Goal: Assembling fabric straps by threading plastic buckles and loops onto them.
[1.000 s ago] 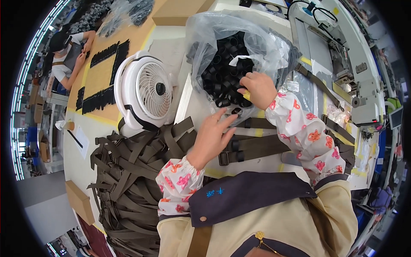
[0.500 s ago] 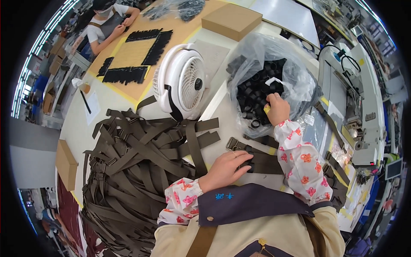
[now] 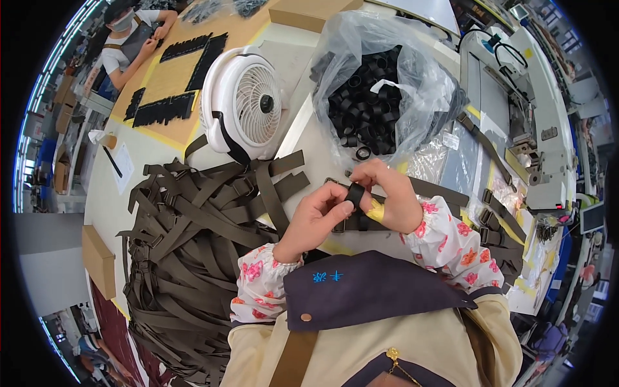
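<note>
Black and small, the plastic loop (image 3: 355, 193) sits pinched between the two hands just above the counter (image 3: 303, 138), right in front of the person's chest. The left hand (image 3: 317, 218) is curled, thumb and fingertips closed on the loop's near side. The right hand (image 3: 389, 201), a yellow wrap on one finger, is closed around its far side. Under the hands lies an olive-brown webbing strap (image 3: 451, 192) that runs off to the right across the counter; its end seems to sit near the loop, though the fingers hide whether it has gone through.

It looks to me like the threading step: a loop taken up and being fitted onto the strap. The next move would call for a steady pinch on the loop with one hand while the other feeds the flat strap end squarely through the opening, since webbing of that width is likely to catch if it goes in skewed.

Just beyond the hands a clear plastic bag (image 3: 419, 84) gapes open, heaped with more black rings (image 3: 364, 103). A white desk fan (image 3: 248, 106) stands to the left of it, touching a big tangled heap of straps (image 3: 187, 251) that spills over the counter's near edge. A sewing machine (image 3: 516, 109) sits well off to the right. At the far left another person (image 3: 129, 42) works at a table laid with black pieces.
</note>
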`<action>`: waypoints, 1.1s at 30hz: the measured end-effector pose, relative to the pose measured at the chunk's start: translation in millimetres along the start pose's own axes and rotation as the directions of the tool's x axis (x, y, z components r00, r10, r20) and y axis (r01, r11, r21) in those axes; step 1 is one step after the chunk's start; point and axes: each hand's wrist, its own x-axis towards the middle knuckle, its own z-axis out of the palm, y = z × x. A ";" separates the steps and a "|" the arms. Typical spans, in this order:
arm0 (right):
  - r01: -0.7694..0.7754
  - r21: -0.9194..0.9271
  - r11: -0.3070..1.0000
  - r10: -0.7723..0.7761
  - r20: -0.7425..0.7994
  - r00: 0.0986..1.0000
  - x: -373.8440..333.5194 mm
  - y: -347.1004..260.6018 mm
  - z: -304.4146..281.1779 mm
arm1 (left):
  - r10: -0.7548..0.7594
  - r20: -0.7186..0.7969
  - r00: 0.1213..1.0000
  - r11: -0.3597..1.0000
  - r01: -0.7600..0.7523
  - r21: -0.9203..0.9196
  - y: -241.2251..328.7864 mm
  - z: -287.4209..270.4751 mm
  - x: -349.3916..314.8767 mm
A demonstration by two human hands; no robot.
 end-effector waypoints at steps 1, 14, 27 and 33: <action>-0.113 0.222 0.969 0.088 0.119 0.989 -3.9 2.5 -3.5 | -0.029 0.060 0.998 1.000 0.029 -0.001 0.4 -4.1 -4.5; -0.636 0.631 0.444 0.509 0.407 0.759 -49.6 11.4 15.6 | 0.063 -0.026 0.998 0.878 -0.043 0.476 -22.7 3.8 -20.7; -0.441 0.022 0.897 0.371 0.505 0.780 -87.7 16.7 33.0 | 0.013 0.232 0.973 -0.217 -0.224 0.950 -21.2 -69.6 -77.2; -0.641 0.157 0.751 0.524 0.449 0.724 -91.4 7.6 34.1 | -0.148 0.282 0.948 -0.249 -0.312 0.917 -5.8 -97.8 -61.9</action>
